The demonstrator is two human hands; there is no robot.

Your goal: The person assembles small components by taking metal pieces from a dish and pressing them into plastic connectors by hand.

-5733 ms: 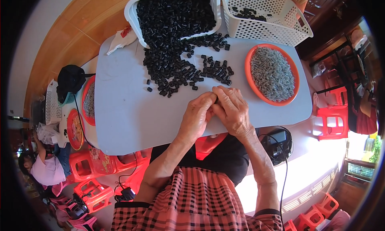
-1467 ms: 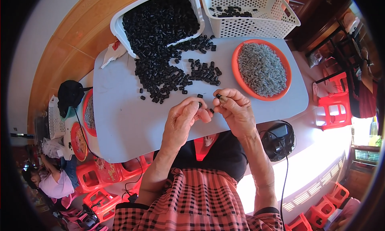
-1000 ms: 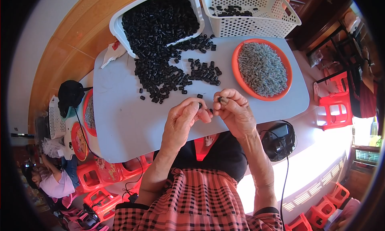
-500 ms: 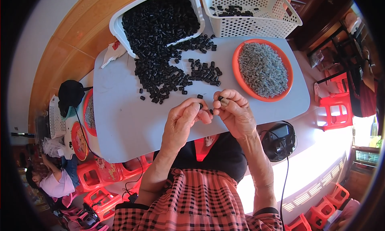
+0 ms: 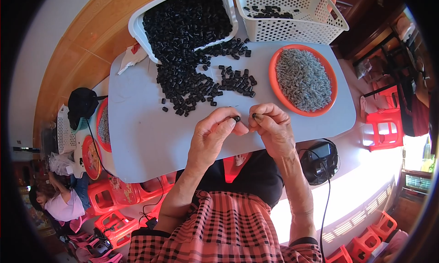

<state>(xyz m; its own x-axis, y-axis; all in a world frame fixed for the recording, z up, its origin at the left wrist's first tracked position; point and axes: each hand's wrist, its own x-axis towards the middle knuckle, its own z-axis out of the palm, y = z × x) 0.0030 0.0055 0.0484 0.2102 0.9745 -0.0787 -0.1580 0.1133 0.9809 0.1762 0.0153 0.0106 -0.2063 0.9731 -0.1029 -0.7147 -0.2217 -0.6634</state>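
Above the near part of the grey table [image 5: 141, 139], my left hand [image 5: 211, 134] pinches a small black plastic cylinder [image 5: 236, 118] between thumb and forefinger. An end of it faces up. Close by on the right, my right hand [image 5: 275, 129] is closed in a pinch too. Something small and dark shows at its fingertips, too little visible to name. The two hands are slightly apart. Beyond them lies a loose pile of similar black cylinders [image 5: 183, 87], spilling from a tilted white tub [image 5: 136, 32].
Right of the pile stands an orange-red bowl [image 5: 274, 80] heaped with small grey metal springs [image 5: 304, 80]. A white perforated basket [image 5: 292, 30] at the back holds a few black cylinders. A black round device [image 5: 318, 161] with a cable sits below the table's right edge. Red stools [image 5: 384, 126] stand around.
Both hands have drawn a little apart at the fingertips. The black cylinder now shows more plainly in my left hand. Small black pieces seen beside the fingers before are out of sight.
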